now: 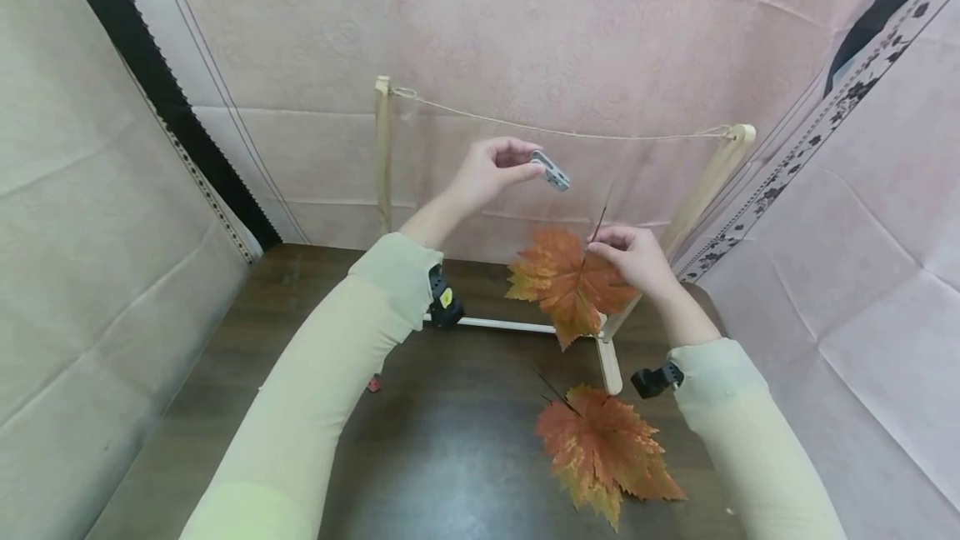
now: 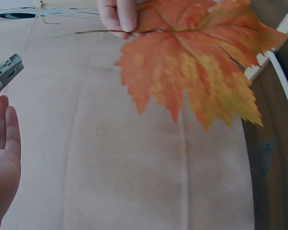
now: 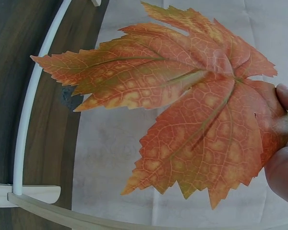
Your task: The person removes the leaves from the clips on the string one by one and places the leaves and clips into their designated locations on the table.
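Between thumb and fingers, my left hand (image 1: 497, 167) pinches a grey clothespin (image 1: 553, 172), held a little below the string (image 1: 517, 122). My right hand (image 1: 636, 257) pinches the dark stem of an orange-red artificial maple leaf (image 1: 570, 283), and the blade hangs down to the left of the fingers. In the left wrist view the clothespin (image 2: 7, 72) sticks up above the left fingertips, apart from the leaf (image 2: 197, 67). The right wrist view shows the leaf (image 3: 197, 110) broadside, its base beside the thumb. A second maple leaf (image 1: 611, 448) lies on the table below.
The string runs between a left wooden post (image 1: 383, 157) and a right wooden post (image 1: 708, 177). A white rod (image 1: 510, 325) joins the frame low down, near a wooden foot (image 1: 610, 365). A small red object (image 1: 372, 384) shows beside the left sleeve. Pale cloth walls (image 1: 480, 40) surround the table.
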Motion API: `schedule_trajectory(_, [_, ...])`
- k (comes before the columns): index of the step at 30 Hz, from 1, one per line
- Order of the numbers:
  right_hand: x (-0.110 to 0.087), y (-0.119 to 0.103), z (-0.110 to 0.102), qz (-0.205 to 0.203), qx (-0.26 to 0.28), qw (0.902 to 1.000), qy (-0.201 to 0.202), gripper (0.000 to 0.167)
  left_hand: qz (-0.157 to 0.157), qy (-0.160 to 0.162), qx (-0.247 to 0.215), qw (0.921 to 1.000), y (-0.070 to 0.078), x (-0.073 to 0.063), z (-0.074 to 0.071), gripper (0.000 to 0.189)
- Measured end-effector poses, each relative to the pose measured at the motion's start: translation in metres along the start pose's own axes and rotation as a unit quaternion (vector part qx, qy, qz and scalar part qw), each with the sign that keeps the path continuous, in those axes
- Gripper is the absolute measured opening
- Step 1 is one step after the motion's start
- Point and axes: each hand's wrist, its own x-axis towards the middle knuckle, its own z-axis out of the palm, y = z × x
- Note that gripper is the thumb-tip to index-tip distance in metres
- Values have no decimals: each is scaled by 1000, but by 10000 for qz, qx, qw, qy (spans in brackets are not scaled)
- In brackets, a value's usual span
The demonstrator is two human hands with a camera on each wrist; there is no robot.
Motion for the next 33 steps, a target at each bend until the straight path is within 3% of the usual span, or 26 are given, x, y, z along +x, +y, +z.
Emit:
schedule_trajectory(11, [-5,3,0,188,146,9995,-209,25,-313,-70,279,9991,-24,-13,-13,31])
schedule_trajectory(19, [-6,7,0,181,-93,9983,-553,26,-655,-264,568,9959,-42,-26,-26,33])
schedule_trajectory(33, [-11,20,-3,-73,-428,9916,-1216,18,-1174,-430,376,9914,-80,-62,-56,37])
